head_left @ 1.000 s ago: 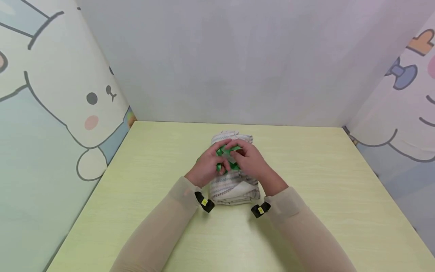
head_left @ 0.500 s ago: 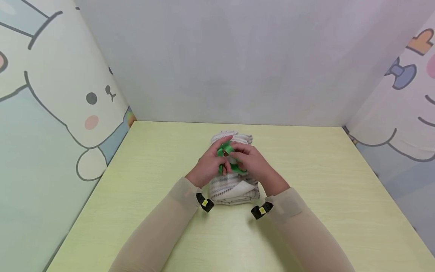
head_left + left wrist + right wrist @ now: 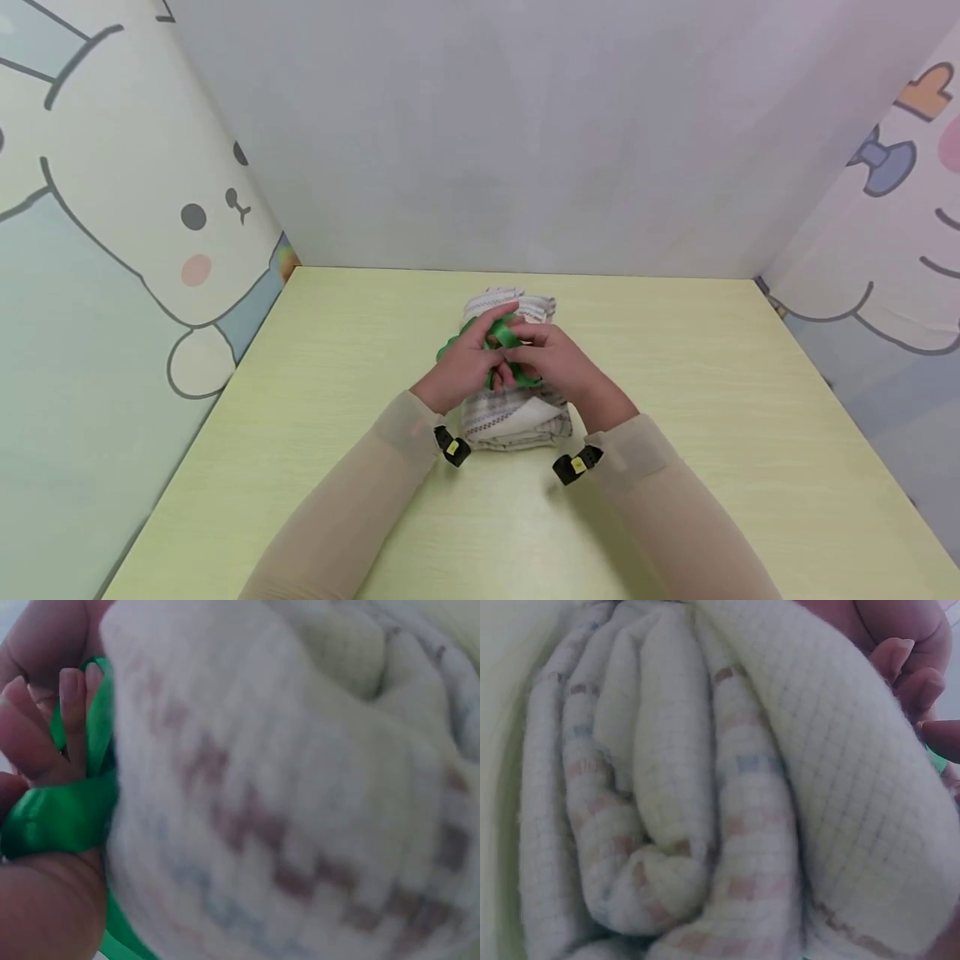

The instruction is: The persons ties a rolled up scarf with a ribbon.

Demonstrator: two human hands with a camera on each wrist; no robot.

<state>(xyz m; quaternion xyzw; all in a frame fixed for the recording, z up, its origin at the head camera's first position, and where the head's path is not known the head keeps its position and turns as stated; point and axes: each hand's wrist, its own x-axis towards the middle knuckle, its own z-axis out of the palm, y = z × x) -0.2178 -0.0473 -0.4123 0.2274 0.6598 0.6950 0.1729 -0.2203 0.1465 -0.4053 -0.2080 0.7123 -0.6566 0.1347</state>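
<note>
A rolled, striped white cloth (image 3: 513, 421) lies upright from front to back on the table, tied about its middle with a green ribbon (image 3: 504, 335). My left hand (image 3: 467, 367) holds a loop of the ribbon over the cloth, thumb and fingers curled round it. From the other side my right hand (image 3: 558, 360) pinches the ribbon, its fingertips meeting the left ones. In the left wrist view the shiny ribbon (image 3: 60, 821) crosses between thumb and fingers beside the cloth (image 3: 285, 780). Folded cloth layers (image 3: 675, 750) fill most of the right wrist view; the knot is hidden by fingers.
The pale yellow-green table (image 3: 360, 350) runs back to a plain light wall (image 3: 480, 150). Side walls carry cartoon animals, such as the large white one (image 3: 150, 217) on the left. A small black camera sits on each wrist.
The fingers have shifted the ribbon from a loose bunch into a standing loop, and the hands have closed together over it. A green loop now shows left of the left hand. The cloth stays put.
</note>
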